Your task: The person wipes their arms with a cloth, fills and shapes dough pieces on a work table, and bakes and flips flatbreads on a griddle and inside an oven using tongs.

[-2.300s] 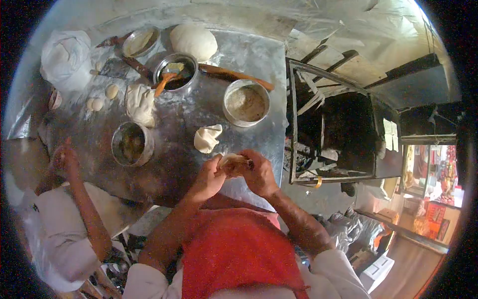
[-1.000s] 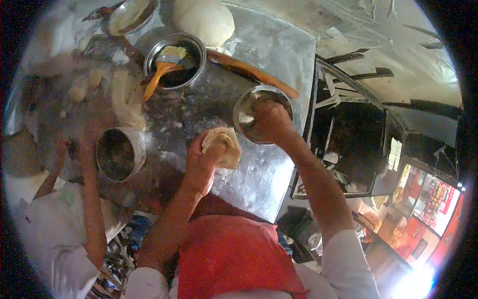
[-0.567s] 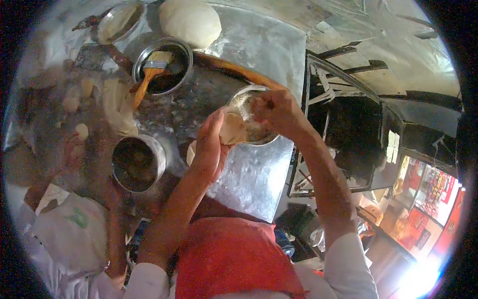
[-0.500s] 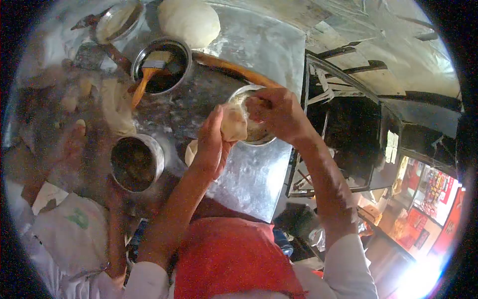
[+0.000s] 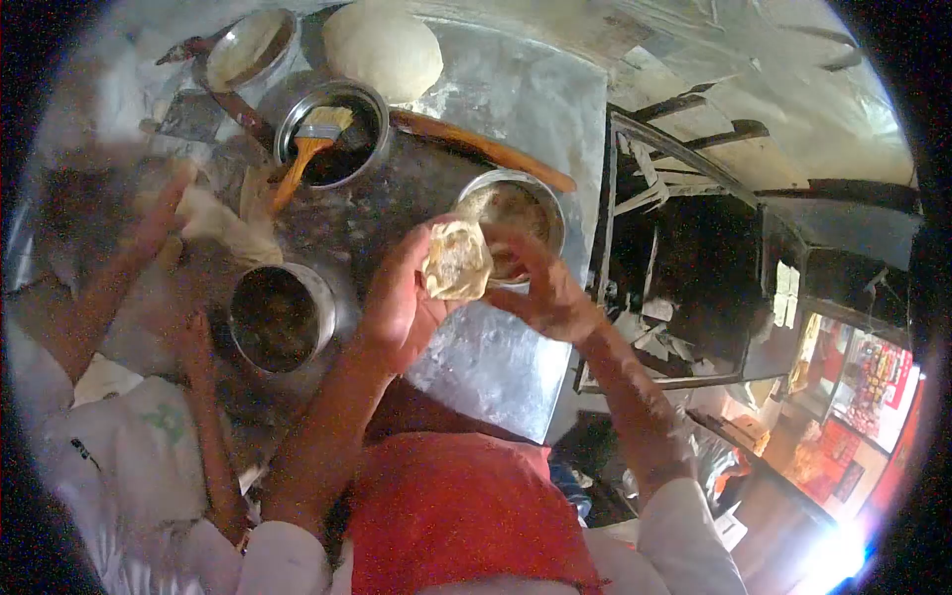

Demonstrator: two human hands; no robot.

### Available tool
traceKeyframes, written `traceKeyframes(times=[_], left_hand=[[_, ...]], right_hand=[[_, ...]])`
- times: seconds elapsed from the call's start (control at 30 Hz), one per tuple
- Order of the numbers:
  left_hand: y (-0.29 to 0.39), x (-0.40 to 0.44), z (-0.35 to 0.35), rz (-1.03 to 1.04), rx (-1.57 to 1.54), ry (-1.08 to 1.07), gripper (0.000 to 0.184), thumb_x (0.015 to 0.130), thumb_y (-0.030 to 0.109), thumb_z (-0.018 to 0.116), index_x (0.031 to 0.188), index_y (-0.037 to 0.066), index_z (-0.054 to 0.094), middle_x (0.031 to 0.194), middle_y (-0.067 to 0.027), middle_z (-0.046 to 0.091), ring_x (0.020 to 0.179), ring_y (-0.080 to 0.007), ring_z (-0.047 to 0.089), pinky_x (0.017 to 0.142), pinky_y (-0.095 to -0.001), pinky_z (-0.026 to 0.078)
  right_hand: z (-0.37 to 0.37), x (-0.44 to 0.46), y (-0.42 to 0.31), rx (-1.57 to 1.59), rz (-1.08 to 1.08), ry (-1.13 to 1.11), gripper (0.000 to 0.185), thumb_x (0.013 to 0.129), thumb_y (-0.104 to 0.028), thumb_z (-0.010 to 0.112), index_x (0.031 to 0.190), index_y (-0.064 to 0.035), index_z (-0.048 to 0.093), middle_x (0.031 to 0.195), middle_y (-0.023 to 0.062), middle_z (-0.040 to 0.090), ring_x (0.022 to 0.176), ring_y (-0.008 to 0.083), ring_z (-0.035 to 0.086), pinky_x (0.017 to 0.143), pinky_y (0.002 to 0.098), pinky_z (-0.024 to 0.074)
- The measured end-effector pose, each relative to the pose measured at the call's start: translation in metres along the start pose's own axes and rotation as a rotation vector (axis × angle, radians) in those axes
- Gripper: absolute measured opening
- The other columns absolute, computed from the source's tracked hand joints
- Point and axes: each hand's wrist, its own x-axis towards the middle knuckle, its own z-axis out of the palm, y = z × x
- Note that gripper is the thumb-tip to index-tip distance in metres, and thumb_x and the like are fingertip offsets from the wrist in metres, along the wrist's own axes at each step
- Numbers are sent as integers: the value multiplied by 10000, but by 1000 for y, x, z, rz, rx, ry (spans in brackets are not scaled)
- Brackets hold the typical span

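The left hand (image 5: 397, 309) has its fingers clamped on a piece of dough (image 5: 456, 260); the right hand (image 5: 548, 293), thumb and fingers apart, is just beside it, contact unclear. Beyond the right fingers, a round tin (image 5: 545, 193) stands on the worktop (image 5: 476, 377).

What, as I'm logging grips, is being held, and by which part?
The left hand cups dough by its left side and underside; whether the right hand touches it is unclear.
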Motion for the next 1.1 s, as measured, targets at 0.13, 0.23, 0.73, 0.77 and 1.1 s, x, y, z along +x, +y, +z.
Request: traceKeyframes(times=[0.13,0.23,0.73,0.77,1.1], left_hand=[[3,-32,4,17,167,-75,382,1005,314,472,1310,85,494,1222,-94,602,1099,-220,604,930,-399,506],[-4,-49,5,57,278,-83,373,983,249,521,1317,85,494,1225,-101,599,1111,-230,599,940,-399,509],[-37,-100,-4,18,475,-142,394,969,133,502,1356,60,487,1201,-39,607,1053,-160,604,882,-331,507],[-40,-102,-6,27,548,-113,383,971,116,493,1350,59,493,1192,-32,608,1039,-151,602,872,-330,508],[-36,-96,-29,135,1206,-336,422,975,84,406,1386,-5,427,1087,-66,634,882,-117,598,759,-285,521]], right_hand=[[28,-26,9,133,-176,99,634,806,-88,775,1358,-46,467,1194,89,568,1019,210,586,894,323,482],[49,-47,1,562,-120,110,578,799,-70,774,1317,-62,519,1179,86,577,981,186,587,841,316,490],[92,-103,-11,231,-256,340,374,839,-45,717,1180,-1,569,1029,136,613,909,229,645,794,328,536],[94,-105,-10,298,-197,320,315,843,-28,713,1123,18,576,1036,120,618,917,201,649,827,319,534],[83,-112,-32,-161,-383,357,222,846,-48,719,1043,-21,619,1016,132,622,904,229,676,751,320,549]])
